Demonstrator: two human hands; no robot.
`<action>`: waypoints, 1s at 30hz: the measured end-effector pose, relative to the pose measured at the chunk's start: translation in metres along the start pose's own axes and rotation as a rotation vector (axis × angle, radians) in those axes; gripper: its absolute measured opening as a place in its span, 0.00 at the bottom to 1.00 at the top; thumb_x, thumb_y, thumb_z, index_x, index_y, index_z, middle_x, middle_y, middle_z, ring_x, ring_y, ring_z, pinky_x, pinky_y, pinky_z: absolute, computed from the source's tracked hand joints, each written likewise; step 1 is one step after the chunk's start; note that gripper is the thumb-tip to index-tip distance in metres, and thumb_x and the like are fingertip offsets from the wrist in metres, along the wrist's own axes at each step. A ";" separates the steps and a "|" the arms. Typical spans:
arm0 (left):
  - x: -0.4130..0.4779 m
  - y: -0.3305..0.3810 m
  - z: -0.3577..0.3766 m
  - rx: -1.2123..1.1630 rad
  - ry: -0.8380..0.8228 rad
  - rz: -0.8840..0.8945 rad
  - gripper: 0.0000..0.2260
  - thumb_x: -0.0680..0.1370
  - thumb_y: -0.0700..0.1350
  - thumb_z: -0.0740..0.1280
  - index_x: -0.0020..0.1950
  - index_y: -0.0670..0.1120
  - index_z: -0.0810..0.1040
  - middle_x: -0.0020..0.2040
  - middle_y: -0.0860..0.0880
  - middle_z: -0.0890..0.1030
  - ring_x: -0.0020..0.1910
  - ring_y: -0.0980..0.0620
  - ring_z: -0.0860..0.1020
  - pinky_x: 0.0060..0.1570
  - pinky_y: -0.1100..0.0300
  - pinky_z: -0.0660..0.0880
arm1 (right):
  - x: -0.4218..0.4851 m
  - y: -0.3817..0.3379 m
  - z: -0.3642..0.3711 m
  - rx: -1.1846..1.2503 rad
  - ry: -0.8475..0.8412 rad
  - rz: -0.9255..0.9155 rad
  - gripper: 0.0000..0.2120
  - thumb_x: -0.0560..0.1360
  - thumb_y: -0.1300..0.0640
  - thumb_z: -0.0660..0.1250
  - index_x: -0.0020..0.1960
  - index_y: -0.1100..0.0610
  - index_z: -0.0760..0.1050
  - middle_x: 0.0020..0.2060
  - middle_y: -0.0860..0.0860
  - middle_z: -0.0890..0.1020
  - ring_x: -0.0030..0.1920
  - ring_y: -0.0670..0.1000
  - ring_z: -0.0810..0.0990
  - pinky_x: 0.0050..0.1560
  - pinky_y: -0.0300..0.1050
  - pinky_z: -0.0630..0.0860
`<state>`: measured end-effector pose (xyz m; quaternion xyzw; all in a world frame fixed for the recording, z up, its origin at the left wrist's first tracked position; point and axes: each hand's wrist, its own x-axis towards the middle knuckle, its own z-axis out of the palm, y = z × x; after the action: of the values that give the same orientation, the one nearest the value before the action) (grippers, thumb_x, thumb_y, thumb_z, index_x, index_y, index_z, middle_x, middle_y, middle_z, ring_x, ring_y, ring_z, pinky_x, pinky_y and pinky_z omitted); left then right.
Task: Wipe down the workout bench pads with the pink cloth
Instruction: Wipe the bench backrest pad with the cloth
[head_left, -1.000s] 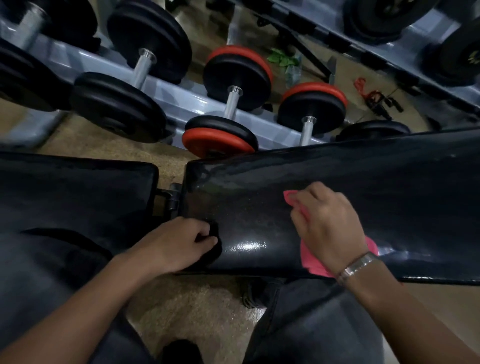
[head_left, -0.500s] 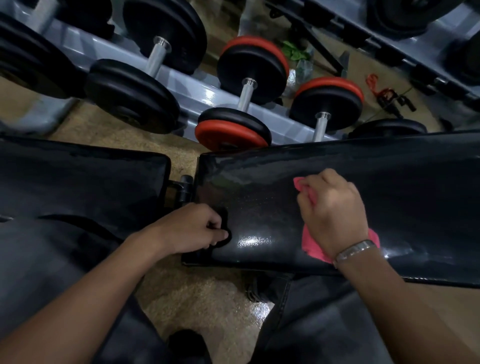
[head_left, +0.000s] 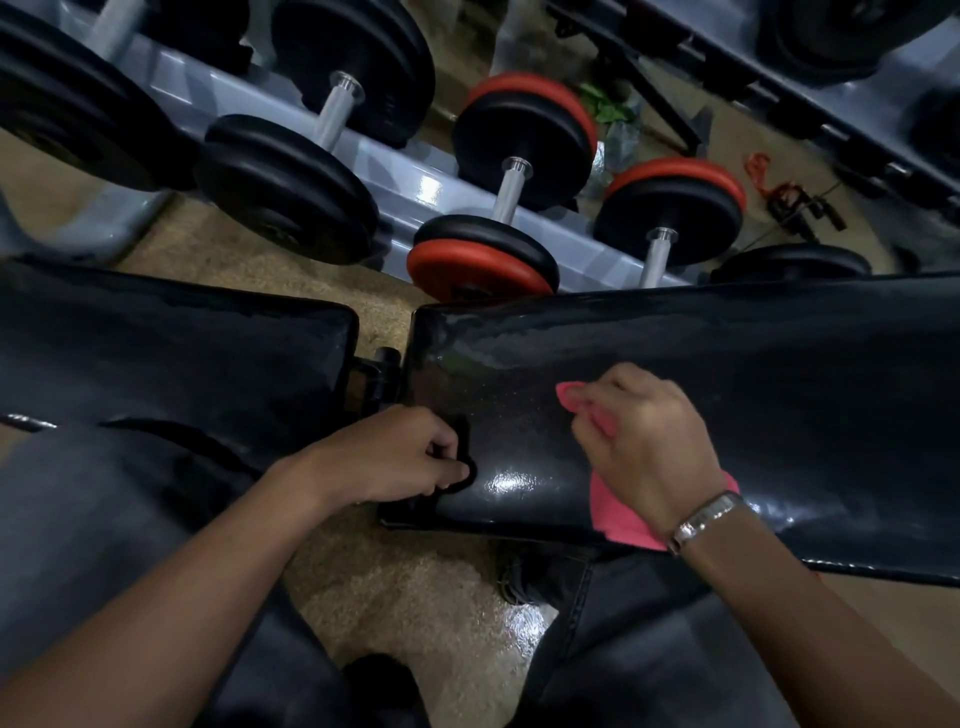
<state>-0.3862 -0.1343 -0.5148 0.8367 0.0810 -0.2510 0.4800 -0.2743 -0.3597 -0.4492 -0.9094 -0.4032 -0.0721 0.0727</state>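
Shift: right hand (head_left: 649, 441) and crumpled pink fabric cloth (head_left: 618, 514) have slid slightly left along the long glossy black vinyl back pad (head_left: 779, 364)
Short glossy black vinyl seat pad (head_left: 171, 364): no hand on it; whether wiped, cannot tell
Left hand (head_left: 395, 457): fingers curled round long pad's near left corner
Cloth: on long pad, bunched under right hand's curled fingers
Progress: streaky sheen, seemingly mid-wipe
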 end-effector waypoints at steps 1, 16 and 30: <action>0.000 0.000 -0.001 0.005 -0.003 -0.002 0.13 0.80 0.54 0.70 0.39 0.49 0.83 0.37 0.51 0.86 0.30 0.63 0.79 0.27 0.71 0.68 | 0.006 0.003 0.000 -0.005 0.010 0.028 0.09 0.72 0.57 0.67 0.48 0.52 0.85 0.39 0.50 0.79 0.39 0.55 0.80 0.42 0.52 0.76; -0.001 -0.013 -0.015 0.157 -0.226 -0.238 0.06 0.78 0.46 0.74 0.42 0.46 0.85 0.35 0.54 0.80 0.38 0.56 0.78 0.35 0.64 0.72 | 0.015 -0.033 0.028 -0.064 0.046 0.127 0.08 0.72 0.66 0.69 0.50 0.60 0.82 0.40 0.57 0.77 0.36 0.59 0.77 0.39 0.53 0.79; 0.003 -0.027 -0.016 0.295 -0.364 -0.284 0.07 0.75 0.46 0.76 0.51 0.46 0.86 0.53 0.47 0.87 0.55 0.48 0.84 0.58 0.50 0.82 | 0.023 -0.046 0.042 0.011 -0.085 -0.054 0.08 0.71 0.61 0.69 0.48 0.55 0.84 0.39 0.52 0.78 0.37 0.55 0.79 0.44 0.50 0.78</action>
<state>-0.3883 -0.1064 -0.5304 0.8188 0.0726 -0.4712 0.3198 -0.2901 -0.3043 -0.4824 -0.9000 -0.4308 -0.0330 0.0582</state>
